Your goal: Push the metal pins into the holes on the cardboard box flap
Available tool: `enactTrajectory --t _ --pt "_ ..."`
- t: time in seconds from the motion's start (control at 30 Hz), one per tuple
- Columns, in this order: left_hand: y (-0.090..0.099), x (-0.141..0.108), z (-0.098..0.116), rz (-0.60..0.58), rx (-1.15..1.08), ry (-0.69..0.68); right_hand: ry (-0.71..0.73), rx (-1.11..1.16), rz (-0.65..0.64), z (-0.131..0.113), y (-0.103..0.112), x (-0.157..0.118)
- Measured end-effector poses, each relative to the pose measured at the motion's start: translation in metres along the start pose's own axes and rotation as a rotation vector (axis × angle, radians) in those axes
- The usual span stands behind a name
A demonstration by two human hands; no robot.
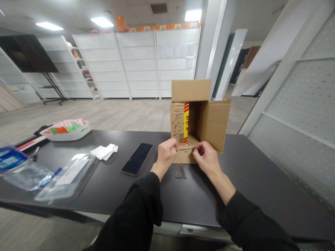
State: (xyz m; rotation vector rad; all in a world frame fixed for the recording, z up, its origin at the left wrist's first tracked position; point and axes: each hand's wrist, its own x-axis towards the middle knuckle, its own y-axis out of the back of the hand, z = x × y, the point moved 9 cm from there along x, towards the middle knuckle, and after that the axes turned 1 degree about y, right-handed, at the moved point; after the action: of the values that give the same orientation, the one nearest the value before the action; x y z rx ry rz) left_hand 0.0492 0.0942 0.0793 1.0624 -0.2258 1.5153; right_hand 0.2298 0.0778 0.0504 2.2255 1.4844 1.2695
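Observation:
An open cardboard box (217,129) stands on the table, its opening towards me. Its low front flap (186,158) carries a row of dark dots like small holes, with several more beneath. Grey round spots cover the left panel (177,122) beside a yellow-red tape strip (186,123). My left hand (166,153) is closed at the flap's left end. At the flap's right part, my right hand (206,157) is closed in a pinch. What either hand's fingertips hold is hidden. Several metal nails (180,171) lie side by side just in front of the flap.
Left of my hands lies a phone (137,159), then white tissue (104,152), a clear plastic case (69,177) and a water bottle (24,169). A white basket (86,129) sits at the back left. A perforated panel (300,115) rises on the right.

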Motion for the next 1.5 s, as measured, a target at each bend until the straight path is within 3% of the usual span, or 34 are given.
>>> enactTrajectory --t 0.77,1.5 --pt "-0.001 -0.001 -0.001 -0.008 -0.003 0.002 0.110 0.066 0.154 -0.016 0.018 -0.003" --pt "-0.001 0.000 0.000 -0.003 0.014 -0.015 0.200 0.145 0.184 -0.023 0.021 -0.006"
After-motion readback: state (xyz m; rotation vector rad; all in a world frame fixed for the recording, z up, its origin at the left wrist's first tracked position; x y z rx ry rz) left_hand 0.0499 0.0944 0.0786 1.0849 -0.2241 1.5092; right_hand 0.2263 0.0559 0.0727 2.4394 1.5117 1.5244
